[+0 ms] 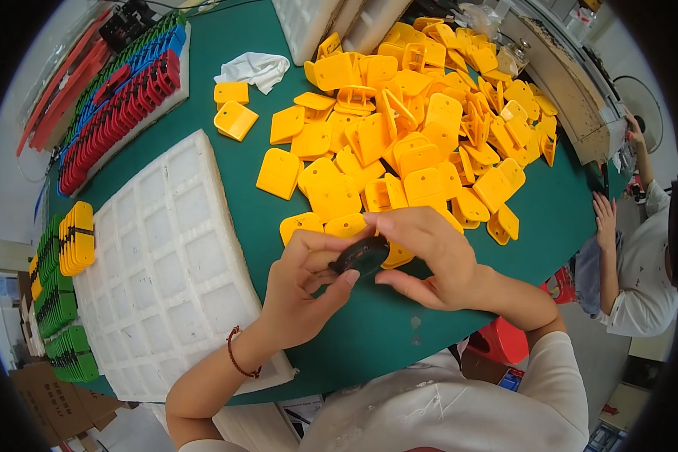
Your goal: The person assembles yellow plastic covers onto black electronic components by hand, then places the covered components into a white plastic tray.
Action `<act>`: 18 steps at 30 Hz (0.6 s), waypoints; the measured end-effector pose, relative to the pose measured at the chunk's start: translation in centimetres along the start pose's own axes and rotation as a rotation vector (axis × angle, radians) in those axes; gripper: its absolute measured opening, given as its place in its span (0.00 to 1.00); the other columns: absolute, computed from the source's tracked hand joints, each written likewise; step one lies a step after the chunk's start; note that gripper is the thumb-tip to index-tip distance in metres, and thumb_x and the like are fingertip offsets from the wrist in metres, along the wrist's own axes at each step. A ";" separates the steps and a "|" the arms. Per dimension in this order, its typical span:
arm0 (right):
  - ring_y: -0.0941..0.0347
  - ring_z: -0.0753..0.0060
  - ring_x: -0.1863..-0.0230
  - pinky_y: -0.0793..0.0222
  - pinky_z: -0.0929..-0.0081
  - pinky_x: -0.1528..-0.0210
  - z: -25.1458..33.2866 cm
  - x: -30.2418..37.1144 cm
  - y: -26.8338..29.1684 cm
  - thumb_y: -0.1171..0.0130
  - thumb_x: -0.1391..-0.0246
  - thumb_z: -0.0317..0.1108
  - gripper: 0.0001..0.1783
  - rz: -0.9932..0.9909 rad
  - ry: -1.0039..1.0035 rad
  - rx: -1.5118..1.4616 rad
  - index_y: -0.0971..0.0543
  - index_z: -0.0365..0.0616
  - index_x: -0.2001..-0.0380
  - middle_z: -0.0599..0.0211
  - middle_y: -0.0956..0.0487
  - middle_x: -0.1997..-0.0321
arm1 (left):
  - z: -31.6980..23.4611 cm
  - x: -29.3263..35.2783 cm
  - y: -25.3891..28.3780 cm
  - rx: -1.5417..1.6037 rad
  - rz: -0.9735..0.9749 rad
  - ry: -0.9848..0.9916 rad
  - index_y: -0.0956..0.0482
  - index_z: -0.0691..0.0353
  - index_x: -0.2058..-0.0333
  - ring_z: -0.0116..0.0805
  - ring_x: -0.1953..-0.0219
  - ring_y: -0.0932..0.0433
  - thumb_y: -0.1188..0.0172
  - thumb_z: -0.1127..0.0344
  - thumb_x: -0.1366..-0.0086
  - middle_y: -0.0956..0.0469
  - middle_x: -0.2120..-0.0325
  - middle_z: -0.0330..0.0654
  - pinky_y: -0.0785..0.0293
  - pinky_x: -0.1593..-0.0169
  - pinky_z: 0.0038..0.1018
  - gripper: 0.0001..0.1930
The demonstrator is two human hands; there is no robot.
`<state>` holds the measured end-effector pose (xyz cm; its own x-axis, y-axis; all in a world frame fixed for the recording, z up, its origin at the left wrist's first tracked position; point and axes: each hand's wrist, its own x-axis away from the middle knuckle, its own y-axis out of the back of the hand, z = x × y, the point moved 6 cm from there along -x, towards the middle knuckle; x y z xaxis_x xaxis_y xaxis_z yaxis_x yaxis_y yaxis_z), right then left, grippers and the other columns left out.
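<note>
Head view: Left hand [303,280] has the black part [363,258], small and rounded, pinched: fingers curled nearly closed, thumb on the near edge. Part sits between the two hands, raised in front of the wearer, near side of the yellow pile. Right hand [438,262] is at the part's right side; fingers bent, thumb well apart from them, clear gap between. Fingertips are close to the part's top edge; can't tell if they touch it. Cord bracelet [241,361] on left wrist.

Worktop [241,181] is green. Yellow parts [373,139], flat plates with a hole, heap across the middle and far right; a few lie apart at the pile's left edge, near the white cloth [252,71]. White tray [197,279], gridded with square pockets, lies left of the left hand. Beyond it, rows of red [120,129], blue and green pieces. Green stacks [56,310] and a yellow stack [77,237] along the tray's left side. Red stool [503,340] under the right edge. Another person [644,264] at far right, one hand on the worktop edge.
</note>
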<state>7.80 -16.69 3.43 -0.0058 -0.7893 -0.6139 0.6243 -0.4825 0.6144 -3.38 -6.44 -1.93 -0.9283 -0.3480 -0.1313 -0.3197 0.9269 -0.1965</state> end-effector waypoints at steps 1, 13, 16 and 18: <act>0.28 0.56 0.58 0.29 0.69 0.58 -0.4 0.2 0.4 0.34 0.59 0.28 0.26 -0.090 -0.075 -0.042 0.27 0.36 0.53 0.56 0.27 0.55 | 0.1 0.1 -0.2 0.001 0.000 0.000 0.37 0.70 0.51 0.28 0.52 0.27 0.46 0.81 0.40 0.26 0.54 0.47 0.28 0.51 0.21 0.18; 0.28 0.61 0.68 0.30 0.73 0.67 -0.3 0.7 -0.3 0.37 0.59 0.25 0.16 -0.001 -0.001 -0.137 0.24 0.36 0.63 0.60 0.26 0.66 | -2.2 0.4 -1.0 -0.555 0.030 -0.245 0.28 0.66 0.66 0.37 0.65 0.19 0.38 0.79 0.48 0.20 0.66 0.48 0.24 0.61 0.23 0.12; 0.27 0.62 0.69 0.30 0.73 0.68 -0.2 0.9 -0.3 0.38 0.60 0.25 0.15 -0.020 0.004 -0.144 0.23 0.36 0.64 0.60 0.26 0.67 | -2.4 0.4 -1.2 -0.536 0.062 -0.273 0.28 0.67 0.66 0.38 0.66 0.19 0.38 0.80 0.48 0.20 0.64 0.49 0.24 0.62 0.23 0.11; 0.27 0.62 0.69 0.30 0.73 0.69 -0.1 1.0 -0.3 0.38 0.60 0.24 0.14 -0.029 0.009 -0.141 0.23 0.36 0.65 0.60 0.26 0.68 | -2.5 0.4 -1.3 -0.533 0.085 -0.259 0.28 0.67 0.67 0.38 0.65 0.19 0.38 0.80 0.49 0.20 0.64 0.49 0.24 0.62 0.23 0.10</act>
<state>7.70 -17.33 2.60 -0.0192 -0.7721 -0.6352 0.7275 -0.4466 0.5209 -3.76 -7.43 0.69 -0.8996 -0.2305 -0.3710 -0.3600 0.8722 0.3311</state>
